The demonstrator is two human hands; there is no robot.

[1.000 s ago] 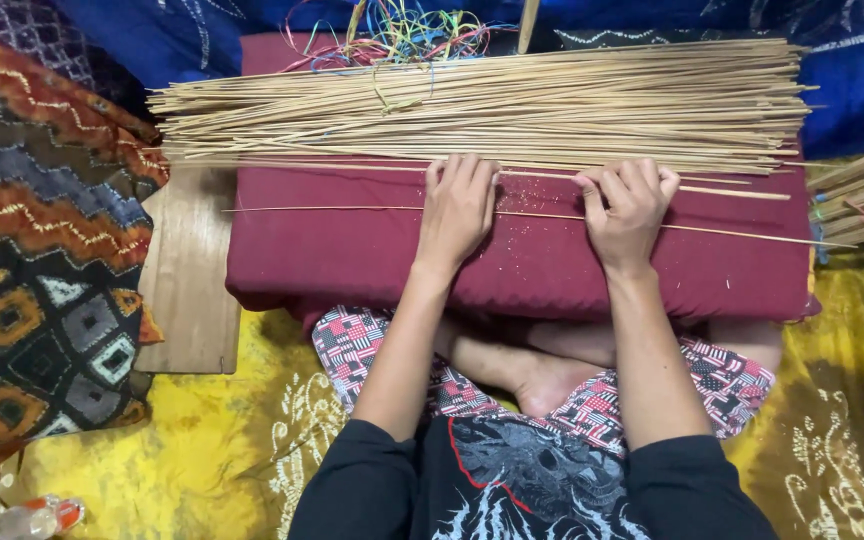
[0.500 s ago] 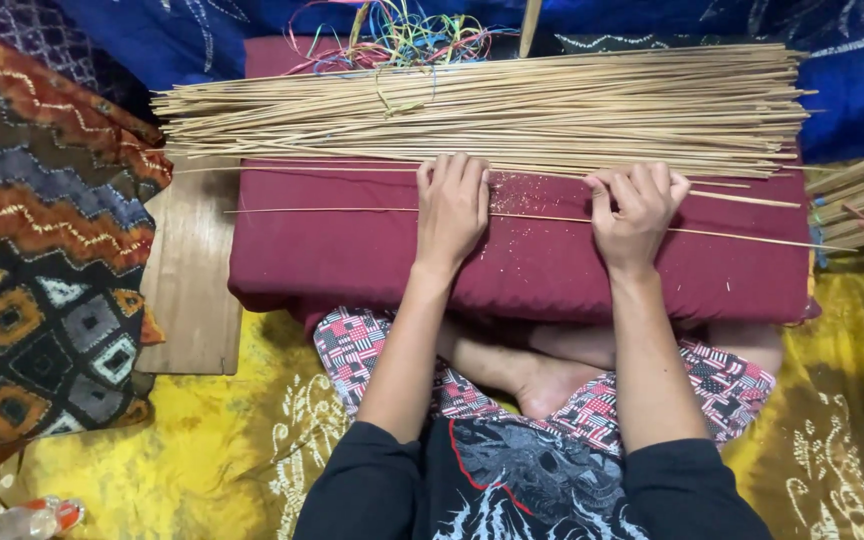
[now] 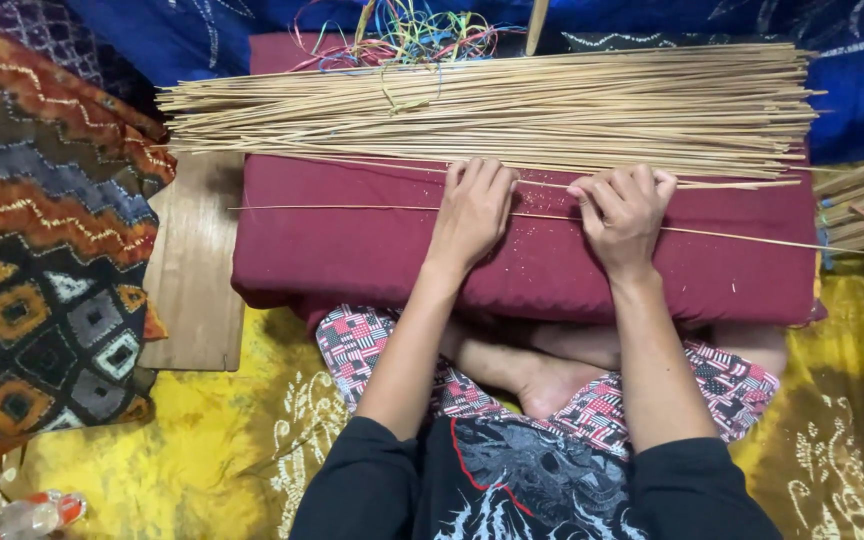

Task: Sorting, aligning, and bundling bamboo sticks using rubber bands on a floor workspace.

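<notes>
- Thin stick (image 3: 352,208): a single pale, straw-coloured rod lying across the maroon cushion (image 3: 352,260) from left of centre to the right edge of the frame, passing under both of your hands. It looks very light, springy along its length and probably easy to snap if bent sharply.
- Left hand (image 3: 472,212): palm down at the centre of the frame, fingers together and laid flat over the stick, pressing it against the cushion; not curled round it.
- Right hand (image 3: 624,212): just right of centre, fingers bent, their tips at the stick's upper side. Whether the thumb pinches the stick from below cannot be told.
- Where to take hold: judge the middle span between your hands the safest; the long free ends will likely whip or sag if you lift by one tip alone. A light pinch should do, since the smooth surface may roll under a flat palm.
- Stick bundle (image 3: 552,110): many like rods stacked across the upper part of the frame, touching the cushion's far edge, just above your fingertips.
- Coloured strings (image 3: 407,35): a loose tangle at top centre, behind the bundle.
- Wooden board (image 3: 192,290): flat, left of the cushion, beside the patterned pillow (image 3: 32,260).
</notes>
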